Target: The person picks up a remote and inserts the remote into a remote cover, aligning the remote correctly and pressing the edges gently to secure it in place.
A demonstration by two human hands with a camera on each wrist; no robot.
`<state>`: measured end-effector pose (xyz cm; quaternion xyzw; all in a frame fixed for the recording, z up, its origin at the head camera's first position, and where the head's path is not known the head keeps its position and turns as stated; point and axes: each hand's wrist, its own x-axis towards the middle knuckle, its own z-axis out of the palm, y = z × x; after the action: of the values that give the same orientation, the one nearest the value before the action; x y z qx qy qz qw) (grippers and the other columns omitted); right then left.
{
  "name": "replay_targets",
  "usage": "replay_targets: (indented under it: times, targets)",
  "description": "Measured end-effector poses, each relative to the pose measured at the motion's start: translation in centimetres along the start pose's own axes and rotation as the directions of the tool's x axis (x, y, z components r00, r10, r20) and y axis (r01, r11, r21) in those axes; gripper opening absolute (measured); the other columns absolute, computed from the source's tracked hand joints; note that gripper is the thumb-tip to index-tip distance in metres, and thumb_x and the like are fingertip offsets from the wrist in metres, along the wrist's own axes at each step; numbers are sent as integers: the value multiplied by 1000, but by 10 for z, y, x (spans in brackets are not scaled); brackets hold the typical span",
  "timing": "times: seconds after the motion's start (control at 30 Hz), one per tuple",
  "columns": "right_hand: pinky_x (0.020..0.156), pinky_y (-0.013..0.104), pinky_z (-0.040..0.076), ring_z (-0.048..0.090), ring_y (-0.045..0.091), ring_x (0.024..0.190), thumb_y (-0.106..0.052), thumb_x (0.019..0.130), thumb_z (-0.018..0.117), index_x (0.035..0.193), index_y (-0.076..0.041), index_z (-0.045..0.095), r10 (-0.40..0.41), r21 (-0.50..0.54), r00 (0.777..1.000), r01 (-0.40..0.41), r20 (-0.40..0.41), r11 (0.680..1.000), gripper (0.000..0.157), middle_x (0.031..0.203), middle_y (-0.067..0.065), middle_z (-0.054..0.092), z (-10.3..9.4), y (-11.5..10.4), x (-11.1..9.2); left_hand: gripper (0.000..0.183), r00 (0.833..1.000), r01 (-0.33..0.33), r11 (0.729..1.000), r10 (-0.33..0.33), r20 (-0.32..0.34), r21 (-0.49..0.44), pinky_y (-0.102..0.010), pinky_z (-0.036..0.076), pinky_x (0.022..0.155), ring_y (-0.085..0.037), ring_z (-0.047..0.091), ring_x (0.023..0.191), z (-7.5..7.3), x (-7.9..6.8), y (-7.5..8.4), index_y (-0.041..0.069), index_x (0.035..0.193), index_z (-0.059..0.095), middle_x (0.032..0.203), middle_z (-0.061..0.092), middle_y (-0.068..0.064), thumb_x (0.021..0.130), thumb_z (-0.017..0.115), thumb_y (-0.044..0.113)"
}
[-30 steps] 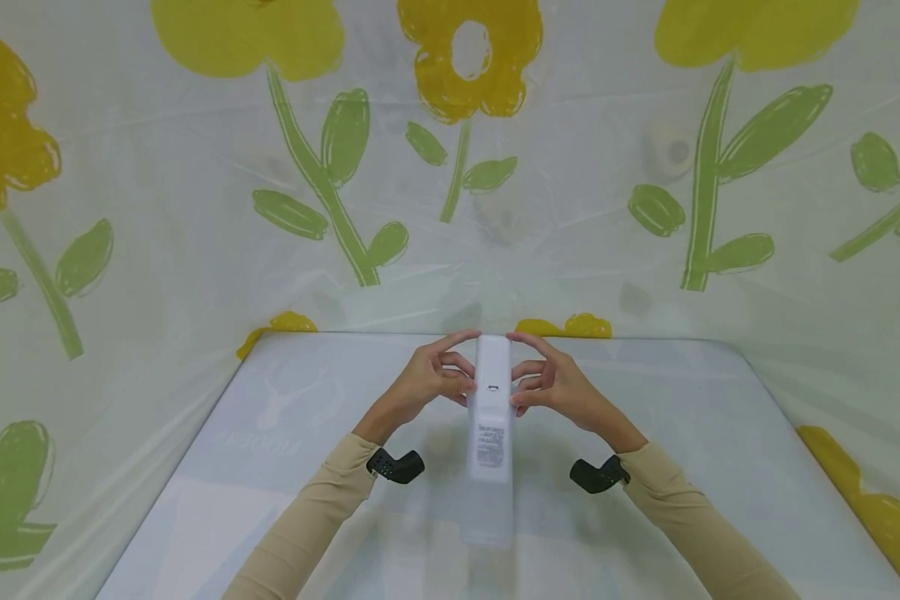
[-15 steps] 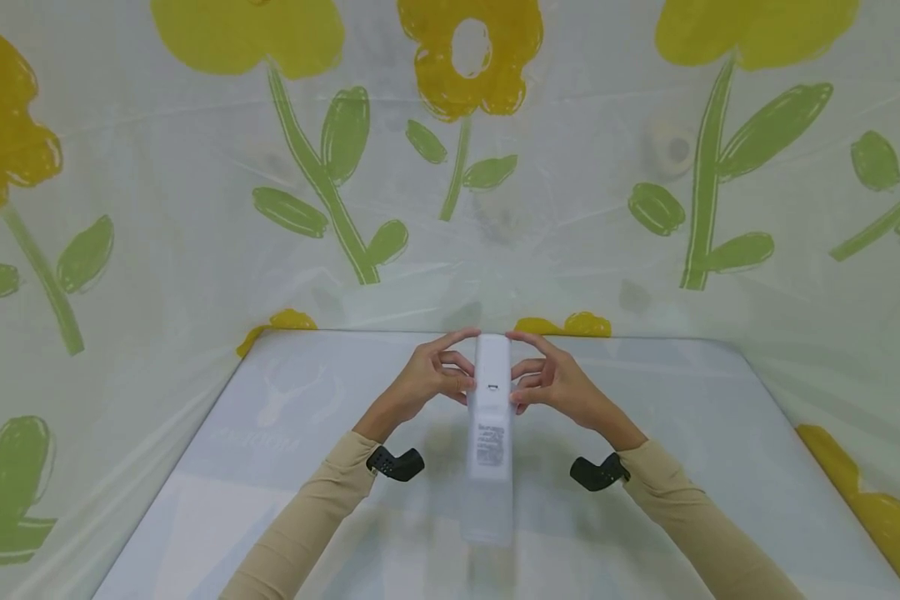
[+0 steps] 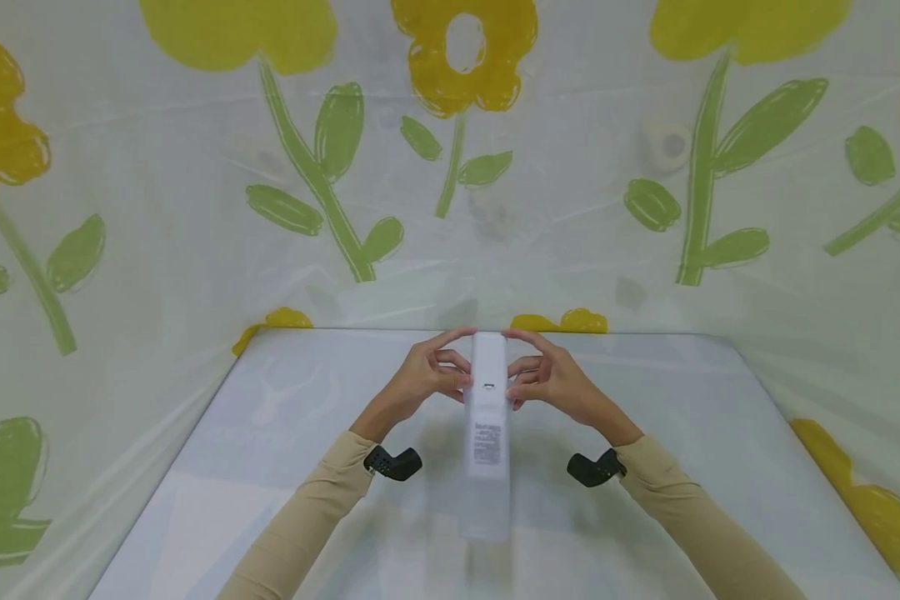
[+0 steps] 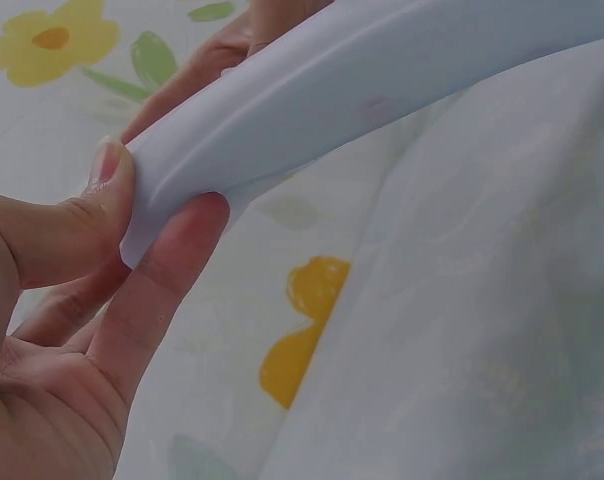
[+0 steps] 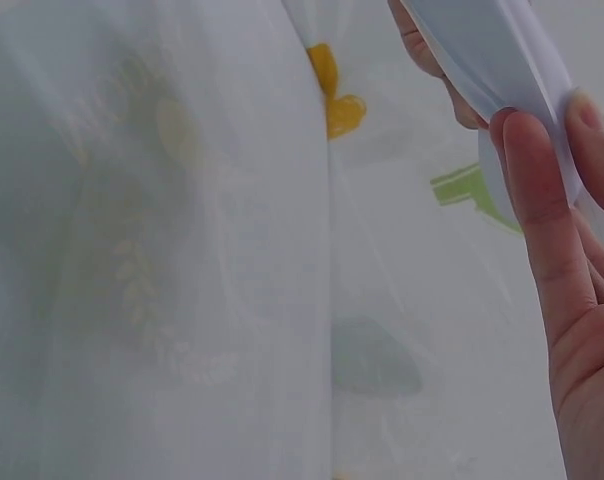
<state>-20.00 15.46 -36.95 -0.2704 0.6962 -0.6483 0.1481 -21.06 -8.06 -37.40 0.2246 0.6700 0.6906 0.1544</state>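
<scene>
Here's the left hand (image 3: 422,375), fingers curled into a light pinch on a slim white plastic device (image 3: 487,354); the right hand (image 3: 558,379) mirrors it, closed just enough to grip the opposite side. So the device sits squarely between the 2 hands, long axis pointing back toward the person. Whether it touches the desk is hard to tell.

What might go wrong? Those are fingertip holds on smooth, rounded plastic, so if either side eases off, I'd expect it to twist or slip. Uneven pressure could well tip it, too.

Look at the shape: the left wrist view gives a gently curving, satin-looking shell with a soft ridge along it. Between the hands there's a small dark port (image 3: 488,386); nearer the person, a printed label (image 3: 487,444), its text too small to read. Beyond that, a hazy pale strip (image 3: 485,508), body or reflection, I can't say.

Behind each hand, a black wrist camera and a beige sleeve (image 3: 322,487). Under them, a smooth, faintly glossy desk (image 3: 232,475); past the fingertips, creased flower-print cloth (image 3: 570,208).
</scene>
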Motion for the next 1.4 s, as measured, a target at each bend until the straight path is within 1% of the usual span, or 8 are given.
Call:
replay_targets:
  times: [0.17, 0.4, 0.53, 0.63, 0.77, 1.07, 1.23, 1.4]
  targets:
    - [65, 45, 51, 61, 35, 76, 9, 76, 60, 135, -8, 26, -6, 8, 1000, 6, 1, 1000, 70, 93, 29, 56, 0, 0, 0, 64, 1000, -5, 1000, 5, -7, -7, -46, 51, 63, -27, 61, 75, 0, 1, -1, 14, 131, 40, 83, 58, -17, 75, 64, -5]
    - [65, 44, 52, 61, 33, 77, 9, 77, 59, 135, -7, 27, -6, 6, 1000, 6, 10, 1000, 68, 94, 28, 58, 2, 2, 3, 65, 999, -4, 1000, 4, -34, -7, -45, 52, 61, -27, 61, 74, -5, 5, -17, 19, 129, 43, 82, 59, -15, 73, 66, -3]
    - [65, 43, 52, 62, 33, 76, 10, 77, 59, 134, -8, 28, 3, -2, 1000, -3, -1, 1000, 67, 93, 27, 58, 1, 3, 3, 65, 999, -12, 1000, 12, -34, -9, -46, 51, 61, -28, 61, 74, -7, 7, -23, 17, 130, 41, 82, 59, -15, 73, 67, -2]
    - [65, 43, 52, 61, 33, 75, 10, 77, 59, 134, -8, 28, 6, -2, 1000, -6, -6, 1000, 67, 93, 27, 58, 1, 4, 4, 66, 999, -11, 1000, 11, -32, -14, -46, 51, 61, -29, 61, 74, -8, 8, -24, 16, 131, 41, 82, 59, -15, 73, 67, -2]
    - [65, 43, 52, 61, 33, 75, 9, 77, 59, 134, -9, 28, 11, 12, 1000, -11, -3, 1000, 67, 93, 27, 58, 0, 6, 5, 66, 999, -7, 1000, 6, -33, -17, -45, 52, 60, -29, 61, 74, -8, 7, -22, 16, 131, 41, 81, 59, -14, 73, 67, -1]
    - [65, 43, 52, 61, 34, 74, 8, 78, 59, 134, -9, 29, 25, 4, 1000, -25, -6, 1000, 66, 93, 27, 59, 2, 8, 7, 62, 999, 22, 1000, -22, -36, -2, -44, 52, 63, -25, 61, 75, -4, -1, -7, 16, 130, 42, 84, 59, -16, 75, 64, -4]
    - [66, 42, 52, 61, 33, 74, 7, 78, 60, 134, -10, 30, 31, -8, 999, -31, -21, 999, 66, 93, 26, 59, 3, 8, 8, 61, 999, 15, 1000, -15, -31, 13, -44, 52, 63, -25, 61, 75, -5, -2, -5, 15, 131, 41, 85, 58, -17, 76, 63, -3]
    - [66, 42, 52, 60, 34, 75, 7, 78, 59, 133, -9, 29, 30, -5, 999, -30, -17, 1000, 65, 94, 25, 60, 3, 8, 10, 60, 999, 5, 1000, -5, -33, 16, -44, 52, 62, -25, 61, 74, -7, -1, -6, 13, 130, 42, 83, 59, -17, 76, 63, -3]
